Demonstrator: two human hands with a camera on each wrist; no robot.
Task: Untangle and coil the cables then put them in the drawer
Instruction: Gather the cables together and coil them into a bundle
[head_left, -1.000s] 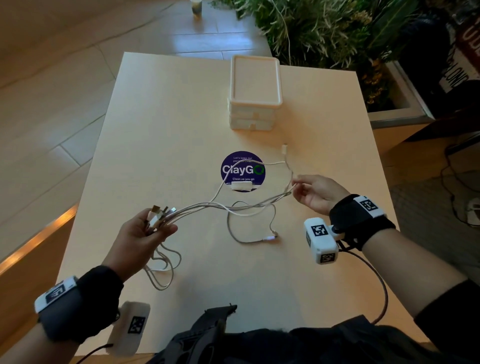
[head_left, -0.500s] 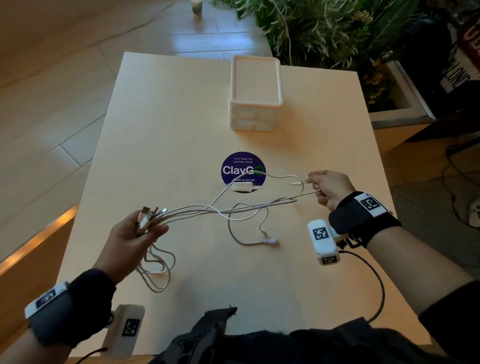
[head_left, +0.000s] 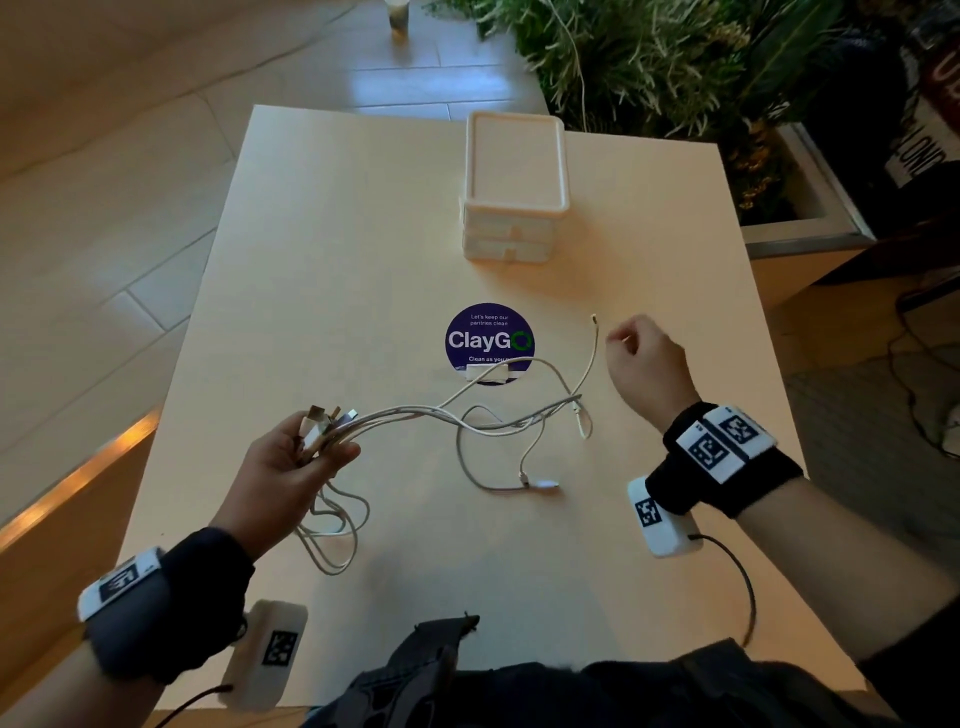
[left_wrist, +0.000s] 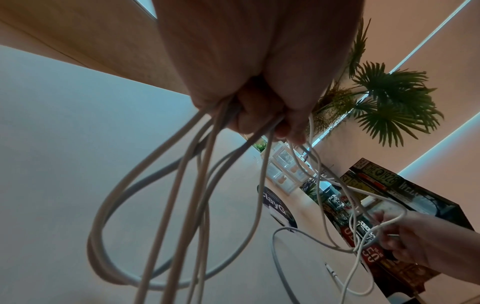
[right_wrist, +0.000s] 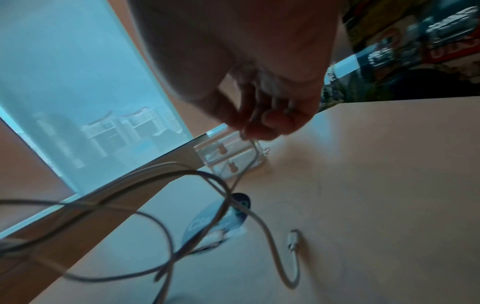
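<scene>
The cables (head_left: 467, 421), several thin white ones, were still a tangle and none was coiled. My left hand (head_left: 296, 467) gripped their plug ends in a bunch, raised over the near left of the table (head_left: 311, 249); loose loops hung below that hand, and the other strands ran right, crossing one another, and drooped onto the tabletop with a few free plugs lying there. My right hand (head_left: 644, 369) was at the right side, fingers curled in; the right wrist view seemed to show it pinching one thin strand, though the blur kept me from being sure. The small drawer unit (head_left: 511, 208) stood at the far middle of the table, both drawers shut. I judged the task barely begun: separating, coiling and stowing all remained.
</scene>
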